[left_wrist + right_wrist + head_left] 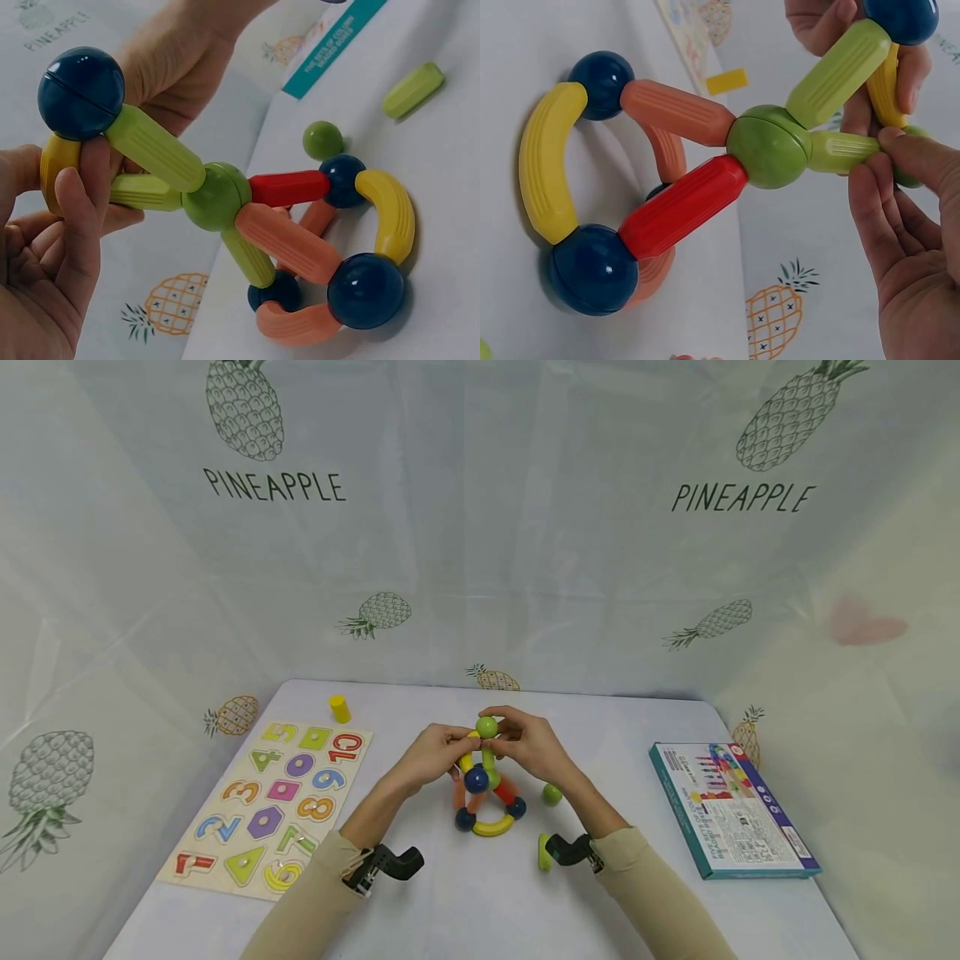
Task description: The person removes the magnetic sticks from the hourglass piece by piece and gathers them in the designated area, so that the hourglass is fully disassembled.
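Note:
A magnetic ball-and-rod model stands on the table between my hands. Its base has navy balls [595,268] joined by curved rods, one of them a yellow curved rod [492,827]. A red rod [684,206] and orange rods [289,244] slope up to a central green ball [217,196]. My left hand [435,756] pinches an upper yellow curved rod [60,172], which touches a raised navy ball [81,92]. My right hand [531,746] pinches an upright light-green rod [842,152] just beneath the top green ball [487,727].
On the left lies a wooden number puzzle board [251,760], with a yellow cylinder [340,709] behind it. A loose green ball [552,794] and a light-green rod [543,852] lie near my right forearm. A flat toy box [731,810] is at the right.

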`<state>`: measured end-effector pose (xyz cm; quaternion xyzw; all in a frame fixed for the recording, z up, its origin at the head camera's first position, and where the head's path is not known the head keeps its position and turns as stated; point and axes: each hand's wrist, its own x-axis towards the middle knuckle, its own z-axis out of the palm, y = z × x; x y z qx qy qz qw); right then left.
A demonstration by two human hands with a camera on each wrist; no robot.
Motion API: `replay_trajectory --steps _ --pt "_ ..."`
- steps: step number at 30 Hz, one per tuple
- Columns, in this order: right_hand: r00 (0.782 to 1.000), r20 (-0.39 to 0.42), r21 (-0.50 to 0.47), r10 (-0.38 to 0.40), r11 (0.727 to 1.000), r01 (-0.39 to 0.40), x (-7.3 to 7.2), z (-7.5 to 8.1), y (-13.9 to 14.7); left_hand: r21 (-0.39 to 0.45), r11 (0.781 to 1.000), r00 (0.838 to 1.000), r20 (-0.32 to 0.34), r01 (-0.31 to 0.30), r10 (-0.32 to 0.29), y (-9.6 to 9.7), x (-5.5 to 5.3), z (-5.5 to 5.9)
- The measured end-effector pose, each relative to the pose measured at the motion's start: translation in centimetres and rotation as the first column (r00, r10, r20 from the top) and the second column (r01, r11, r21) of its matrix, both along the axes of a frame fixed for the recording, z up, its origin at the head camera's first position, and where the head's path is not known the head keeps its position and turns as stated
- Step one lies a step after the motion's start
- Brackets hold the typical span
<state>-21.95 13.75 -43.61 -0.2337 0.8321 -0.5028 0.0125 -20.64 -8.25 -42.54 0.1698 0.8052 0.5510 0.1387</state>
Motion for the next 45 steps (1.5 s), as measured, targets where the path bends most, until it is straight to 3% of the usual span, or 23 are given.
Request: replay_trajectory --steps 9,16,25,34,38,45 --pt "1.000 0.001 -0.017 -0.003 1.000 0.003 -0.1 -0.2 -0.1 -0.005 1.000 1.000 -0.008 -0.008 0.008 -0.1 -0.2 0.0" --pt "0.998 0.055 -0.048 -0.025 0.998 0.028 -0.3 -0.5 -0.1 0.019 1.000 1.000 0.011 -0.024 0.023 -0.2 -0.1 -0.2" --pt "0.998 0.048 -0.052 -0.034 0.998 0.036 -0.2 -0.7 0.0 0.039 0.999 0.999 0.020 -0.032 0.031 -0.3 -0.1 -0.5" --pt "0.994 0.054 -0.029 -0.097 0.995 0.099 0.2 0.2 1.2 0.034 0.998 0.998 0.028 -0.051 0.050 -0.3 0.0 -0.7" --pt "0.988 0.044 0.023 -0.150 0.989 0.149 0.7 0.6 3.1 0.034 0.998 0.998 0.028 -0.057 0.056 -0.3 0.0 -0.8" --pt "0.984 -0.004 0.221 -0.181 0.959 0.177 1.9 -0.1 7.9 0.023 0.998 0.998 0.018 -0.055 0.054 -0.3 0.0 -0.7"
